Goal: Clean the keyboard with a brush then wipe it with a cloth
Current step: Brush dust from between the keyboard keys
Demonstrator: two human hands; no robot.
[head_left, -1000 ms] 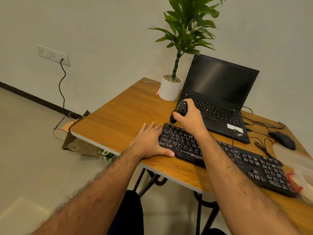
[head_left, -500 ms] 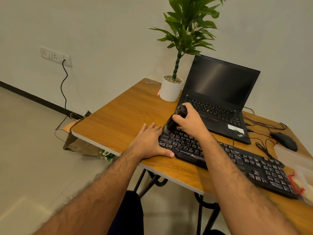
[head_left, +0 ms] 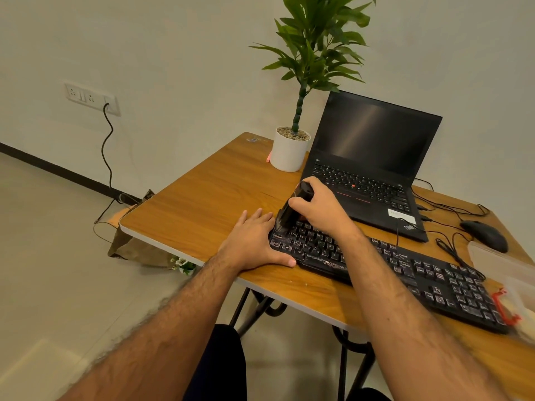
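A black, blocky brush [head_left: 291, 211] with a smooth plastic handle is pinched in the right hand [head_left: 321, 208], fingers curled over its top and thumb against its near side. It tilts down and leftward from the grip, its lower end meeting the far left corner of the keyboard [head_left: 405, 270] (a long black slab of glossy, white-lettered keys), which stretches rightward under the wrist on the wood-grain table [head_left: 202, 204]. Just left of the grip, the left hand [head_left: 254, 244] lies flat and spread, palm down, thumb along the keyboard's near left edge. Beyond the grip sits a matte black laptop [head_left: 373, 157] beside a round white pot [head_left: 289, 153].
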